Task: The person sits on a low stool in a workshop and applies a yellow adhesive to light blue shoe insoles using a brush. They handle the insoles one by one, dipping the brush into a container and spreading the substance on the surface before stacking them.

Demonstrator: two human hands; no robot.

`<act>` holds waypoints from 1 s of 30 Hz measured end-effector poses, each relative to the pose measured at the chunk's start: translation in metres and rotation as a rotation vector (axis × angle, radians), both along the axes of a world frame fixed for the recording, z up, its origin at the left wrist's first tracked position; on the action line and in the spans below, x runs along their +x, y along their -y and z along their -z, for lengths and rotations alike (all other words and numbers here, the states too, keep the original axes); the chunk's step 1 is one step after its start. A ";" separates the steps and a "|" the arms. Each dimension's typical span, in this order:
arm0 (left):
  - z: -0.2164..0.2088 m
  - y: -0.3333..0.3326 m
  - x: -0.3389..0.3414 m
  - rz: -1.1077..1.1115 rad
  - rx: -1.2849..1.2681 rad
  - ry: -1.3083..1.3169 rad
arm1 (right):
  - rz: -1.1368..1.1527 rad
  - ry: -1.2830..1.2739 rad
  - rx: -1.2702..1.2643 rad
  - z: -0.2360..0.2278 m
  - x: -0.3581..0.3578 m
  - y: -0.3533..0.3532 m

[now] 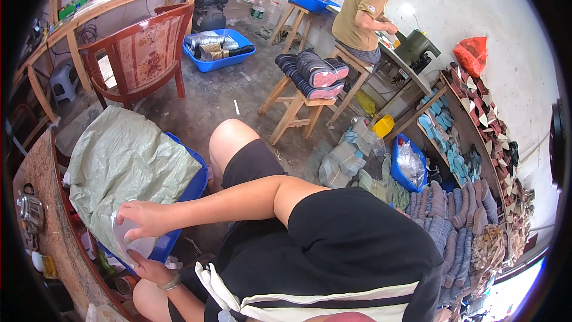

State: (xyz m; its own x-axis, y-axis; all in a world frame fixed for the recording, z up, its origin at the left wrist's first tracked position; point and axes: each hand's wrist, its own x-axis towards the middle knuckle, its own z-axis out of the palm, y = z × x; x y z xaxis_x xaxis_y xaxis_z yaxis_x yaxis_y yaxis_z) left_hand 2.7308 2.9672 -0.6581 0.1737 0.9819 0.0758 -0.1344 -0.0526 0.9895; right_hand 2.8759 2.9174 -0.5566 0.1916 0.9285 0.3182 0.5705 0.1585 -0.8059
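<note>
A thin, translucent whitish piece, perhaps plastic [140, 247], is between my two hands at the lower left. My right hand [143, 217] reaches across from the right, its fingers and thumb curved around the upper part of that piece. Below it, my left hand [150, 267], with a bracelet at the wrist, pinches the lower edge; some of its fingers are hidden. Just beyond both hands, a pale green woven sack [122, 164] is draped over a blue basin [199, 158], covering most of it.
A stone-topped table [42, 173] edges the left side. A wooden armchair [143, 53] and a blue tub of rolled goods [223, 65] stand beyond. Stacked slippers [313, 74] lie on a stool. A person [360, 15] sits working; shoe parts [459, 220] pile up at right.
</note>
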 end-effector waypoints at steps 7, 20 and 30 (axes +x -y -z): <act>0.004 -0.001 -0.003 0.006 0.006 -0.012 | 0.001 0.005 -0.021 0.002 0.000 0.000; 0.007 -0.004 -0.004 0.115 -0.256 0.238 | 0.063 0.150 0.061 0.022 -0.004 -0.003; 0.000 -0.010 -0.005 0.608 -0.494 0.883 | 0.084 0.542 0.073 0.050 -0.009 0.001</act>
